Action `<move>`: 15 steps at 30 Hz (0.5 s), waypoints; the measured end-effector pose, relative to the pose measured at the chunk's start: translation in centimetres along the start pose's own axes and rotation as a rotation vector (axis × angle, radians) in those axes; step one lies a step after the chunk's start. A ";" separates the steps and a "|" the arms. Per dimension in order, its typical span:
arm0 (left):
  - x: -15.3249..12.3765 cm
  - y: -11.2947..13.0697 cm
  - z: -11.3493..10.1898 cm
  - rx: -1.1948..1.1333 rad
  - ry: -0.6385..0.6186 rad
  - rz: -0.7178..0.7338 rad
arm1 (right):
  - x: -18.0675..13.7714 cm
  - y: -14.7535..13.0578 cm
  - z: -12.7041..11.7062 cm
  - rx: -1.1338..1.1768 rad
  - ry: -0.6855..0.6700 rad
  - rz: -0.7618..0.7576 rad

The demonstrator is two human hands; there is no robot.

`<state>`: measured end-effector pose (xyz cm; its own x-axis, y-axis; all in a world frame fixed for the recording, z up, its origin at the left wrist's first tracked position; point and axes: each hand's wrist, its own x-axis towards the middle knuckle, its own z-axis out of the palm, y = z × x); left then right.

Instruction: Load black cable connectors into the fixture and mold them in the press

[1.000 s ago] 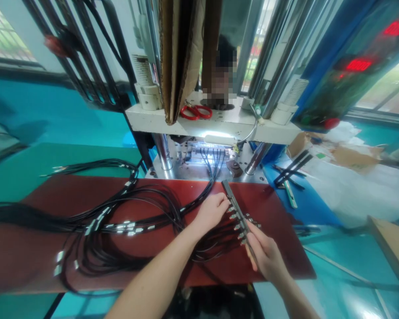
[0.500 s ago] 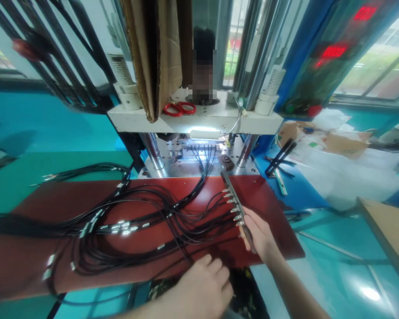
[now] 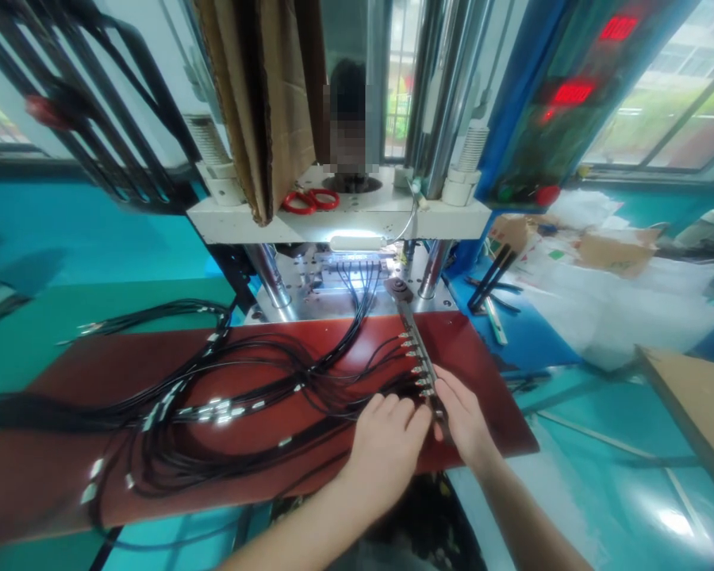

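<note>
A dark metal fixture bar [image 3: 415, 342] with several silver cable plugs lined along it lies slanted on the red mat [image 3: 83, 373]. My right hand [image 3: 461, 416] is closed on the bar's near end. My left hand [image 3: 386, 448] rests beside it, fingers bent over the black cables [image 3: 274, 388] at the lowest plugs; what its fingertips pinch is hidden. The cables spread left over the mat, silver connectors dotted along them.
A press machine [image 3: 345, 222] stands behind the mat, more cables running into its lit opening. Red scissors [image 3: 306, 200] lie on its ledge beside cardboard sheets [image 3: 262, 95]. A person stands behind the machine. Tools [image 3: 493, 285] and white plastic bags [image 3: 607, 293] lie to the right.
My left hand went from the bar's upper plugs back to the mat's near edge, then forward to the bar's near end. My right hand kept holding the bar.
</note>
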<state>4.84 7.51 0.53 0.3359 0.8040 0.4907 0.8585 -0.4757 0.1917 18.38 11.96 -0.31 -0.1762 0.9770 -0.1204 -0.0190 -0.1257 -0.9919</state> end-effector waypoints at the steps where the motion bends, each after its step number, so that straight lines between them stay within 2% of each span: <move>1: 0.0 0.1 0.5 0.045 -0.004 -0.014 | 0.0 0.0 0.0 -0.001 0.016 0.002; 4: 0.1 0.3 1.4 0.088 -0.029 -0.045 | 0.1 -0.1 0.0 0.010 0.054 0.018; 15: 0.1 0.0 2.2 0.100 -0.037 -0.046 | 0.2 -0.1 -0.2 0.034 0.022 0.025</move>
<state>5.74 8.35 -1.35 0.3075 0.8379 0.4510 0.9071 -0.4013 0.1272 18.55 12.19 -0.29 -0.1558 0.9770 -0.1459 -0.0484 -0.1551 -0.9867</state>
